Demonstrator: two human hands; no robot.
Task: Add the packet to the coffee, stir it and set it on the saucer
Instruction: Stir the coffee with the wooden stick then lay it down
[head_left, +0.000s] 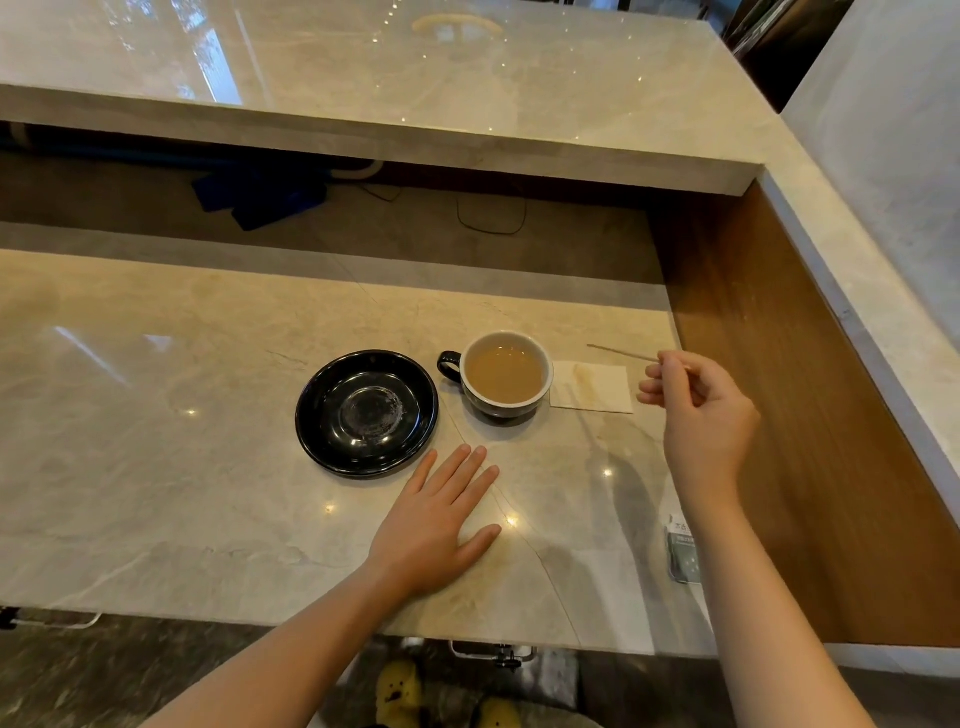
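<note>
Glossy marble counter (208, 415) — right hand (701, 410) fingers pinch thin wooden stirrer (623, 353); left hand (441, 519) flat, fingers spread.

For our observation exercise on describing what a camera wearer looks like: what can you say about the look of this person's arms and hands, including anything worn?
Both forearms are bare as far as the frame shows, with no sleeves visible. The left hand and right hand wear no gloves, and no rings, watch or bracelet show. Nails look short and unpainted.
</note>
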